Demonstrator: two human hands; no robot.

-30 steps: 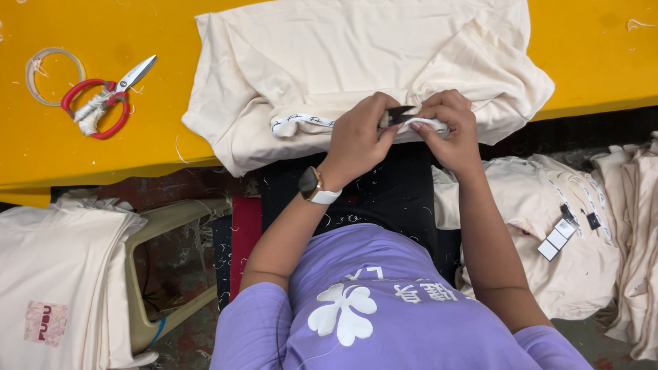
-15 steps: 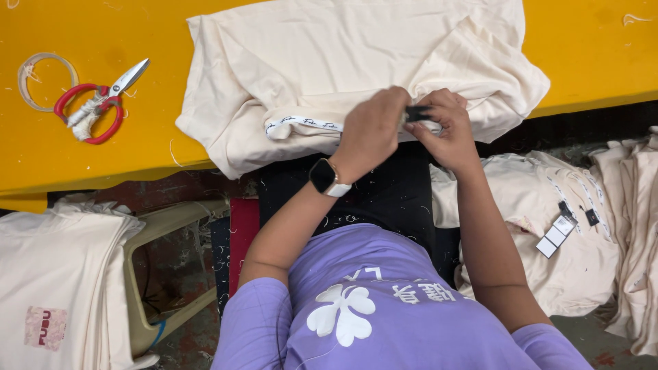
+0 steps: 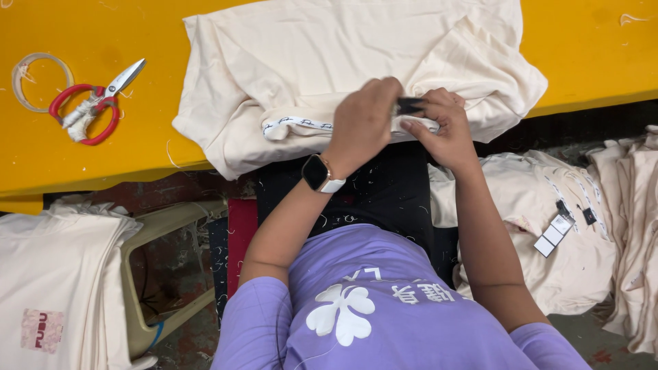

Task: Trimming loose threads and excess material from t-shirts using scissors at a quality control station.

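Observation:
A cream garment [image 3: 356, 62] lies spread on the yellow table [image 3: 103, 157], its neck band with white printed tape [image 3: 295, 125] at the near edge. My left hand [image 3: 363, 120], with a smartwatch on the wrist, pinches the neck band. My right hand [image 3: 442, 127] grips the same band beside it and touches a small black tag [image 3: 410, 105] held between the two hands. Fingers hide how the tag sits on the cloth.
Red-handled scissors [image 3: 96, 103] and a clear tape ring [image 3: 41, 79] lie at the table's left. A stack of cream garments [image 3: 55, 288] sits lower left on a stool, and more garments with black and white tags [image 3: 558, 229] pile up at the right.
Both hands have shifted slightly along the neck band, with the left hand closing further over the black tag. The garment has barely moved.

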